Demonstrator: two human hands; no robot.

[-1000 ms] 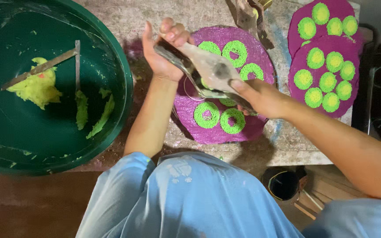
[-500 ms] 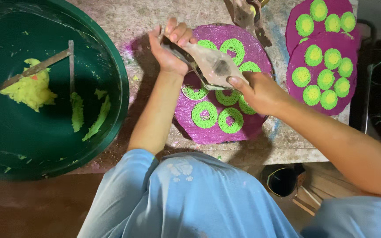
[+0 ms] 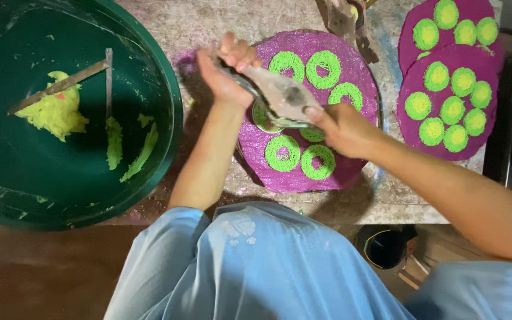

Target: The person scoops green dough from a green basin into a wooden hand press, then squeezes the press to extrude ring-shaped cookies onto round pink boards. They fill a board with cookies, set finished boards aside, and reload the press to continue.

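Both hands close on one tool: the left hand (image 3: 227, 76) clasps the far end of a grey, smeared metal scraper (image 3: 280, 95) with its fingers curled tight around it, and the right hand (image 3: 340, 125) pinches the near end, thumb pressed on top of the blade. The scraper hangs level just above a round purple disc (image 3: 333, 169) that lies at the middle of the stone counter (image 3: 176, 24), and under the blade sits what looks like a small ring mould (image 3: 266, 120), though the hands and shadow hide most of it. On the disc lie green dough rings (image 3: 283, 153), three towards its far edge and three towards its near edge, each with a purple hole at the centre. At the counter's right edge two more purple discs (image 3: 413, 127) overlap, carrying yellow-centred green rounds (image 3: 438, 76) set close together. At the left edge stands a large dark green basin (image 3: 161, 142) holding a lump of yellow-green dough (image 3: 56, 112), a few smeared strips of it, and a thin stick tool (image 3: 60, 86) leaning across the lump. A brown, dirty object (image 3: 345, 21) lies at the far edge, just beyond the middle disc.
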